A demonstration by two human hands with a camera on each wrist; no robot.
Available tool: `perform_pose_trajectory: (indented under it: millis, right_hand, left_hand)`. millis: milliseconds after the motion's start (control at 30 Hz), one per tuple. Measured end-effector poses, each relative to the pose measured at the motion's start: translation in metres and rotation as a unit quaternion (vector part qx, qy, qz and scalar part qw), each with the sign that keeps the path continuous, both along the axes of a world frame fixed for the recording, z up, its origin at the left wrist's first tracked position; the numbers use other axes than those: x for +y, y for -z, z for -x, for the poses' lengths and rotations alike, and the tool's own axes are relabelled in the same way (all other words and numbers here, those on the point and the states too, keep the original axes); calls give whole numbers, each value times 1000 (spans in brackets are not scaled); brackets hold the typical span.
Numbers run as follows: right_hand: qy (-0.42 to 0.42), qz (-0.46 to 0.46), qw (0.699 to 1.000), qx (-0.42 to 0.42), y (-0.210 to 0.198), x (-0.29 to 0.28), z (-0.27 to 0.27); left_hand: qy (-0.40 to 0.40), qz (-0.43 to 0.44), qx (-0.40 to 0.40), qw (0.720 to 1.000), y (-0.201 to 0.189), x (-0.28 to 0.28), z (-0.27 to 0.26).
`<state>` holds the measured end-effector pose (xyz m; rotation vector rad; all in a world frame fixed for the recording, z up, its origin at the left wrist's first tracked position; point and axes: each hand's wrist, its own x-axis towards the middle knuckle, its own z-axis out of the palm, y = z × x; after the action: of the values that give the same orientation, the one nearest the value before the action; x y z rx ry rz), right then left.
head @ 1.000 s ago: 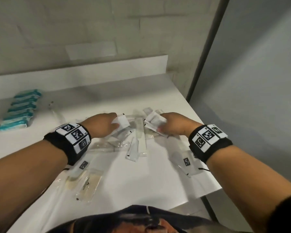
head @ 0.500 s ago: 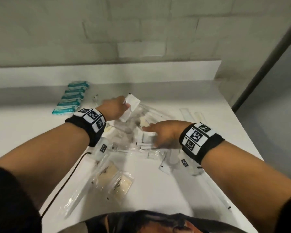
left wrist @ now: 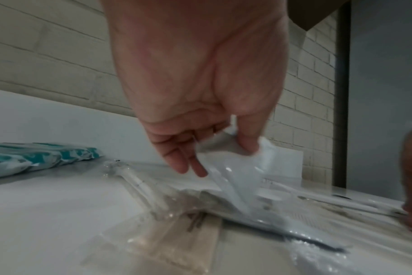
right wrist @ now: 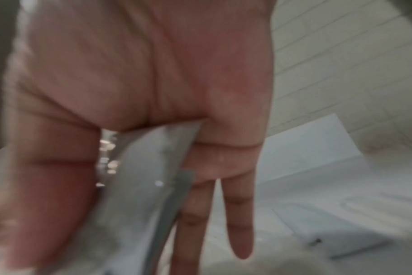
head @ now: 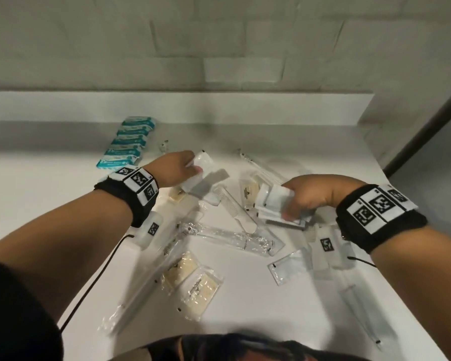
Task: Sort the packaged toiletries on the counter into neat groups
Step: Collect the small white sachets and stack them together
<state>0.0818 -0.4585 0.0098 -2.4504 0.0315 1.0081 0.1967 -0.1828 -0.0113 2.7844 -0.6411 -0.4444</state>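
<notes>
Packaged toiletries lie scattered on the white counter (head: 245, 290). My left hand (head: 179, 169) pinches a white sachet (head: 199, 173) between thumb and fingers, lifted just above the pile; in the left wrist view the white sachet (left wrist: 238, 167) hangs from my left hand (left wrist: 200, 93). At the pile's right side my right hand (head: 310, 198) grips a small stack of white sachets (head: 274, 201); the right wrist view shows that stack of white sachets (right wrist: 139, 186) clamped between thumb and fingers of my right hand (right wrist: 153, 83). Wrapped combs (head: 232, 207), a wrapped toothbrush (head: 227, 237) and beige soap packets (head: 190, 280) lie between my arms.
A row of teal packets (head: 126, 144) sits lined up at the back left, near the raised backsplash (head: 219, 108). A loose white sachet (head: 288, 267) and a long wrapped item (head: 365, 313) lie by the right counter edge. A tiled wall rises behind.
My left hand has lifted its white sachet out of the pile and carried it back and left. My right hand now holds its sachets higher. The head view has turned left.
</notes>
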Motion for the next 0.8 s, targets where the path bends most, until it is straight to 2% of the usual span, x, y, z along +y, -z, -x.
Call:
perform_pose_trajectory:
  millis: [33, 100, 167, 200, 333, 400, 467, 533, 567, 600, 633, 700, 733, 800]
  right_hand:
    - [23, -8, 999, -27, 1, 0, -2]
    - [74, -44, 995, -51, 3, 2, -6]
    - [122, -72, 988, -55, 5, 5, -7]
    - [133, -75, 987, -56, 5, 7, -7]
    - [161, -107, 976, -97, 6, 14, -4]
    - [208, -152, 953, -158, 8, 17, -3]
    - [245, -201, 924, -214, 11, 18, -1]
    - [292, -259, 888, -242, 13, 21, -1]
    - [320, -296, 864, -252, 10, 24, -1]
    - [345, -344, 834, -258, 7, 29, -1]
    - [362, -393, 804, -262, 3, 35, 0]
    - [378, -471, 752, -265, -5, 50, 1]
    - [378, -493, 736, -269, -9, 57, 2]
    - [369, -500, 735, -272, -10, 70, 5]
  left_hand:
    - [26, 1, 15, 1000, 0, -2, 0]
    - [89, -62, 52, 993, 1, -7, 1]
    - [137, -161, 22, 977, 9, -14, 3]
    - [146, -182, -2, 973, 13, -17, 3]
    - [116, -163, 6, 980, 14, -25, 2]
    - [124, -167, -29, 978, 9, -28, 3]
    - [104, -113, -87, 984, -1, -31, 9]
    - [23, 31, -96, 995, -12, -33, 19]
    - [-35, 132, -71, 988, -18, -35, 24]
    - [-91, 255, -20, 963, -22, -38, 30]
    - [-132, 373, 35, 918, -25, -41, 36]
    - [-166, 533, 144, 817, -29, -49, 48]
    - [-154, 576, 199, 778, -32, -52, 55]
    - [-117, 603, 289, 734, -38, -58, 69]
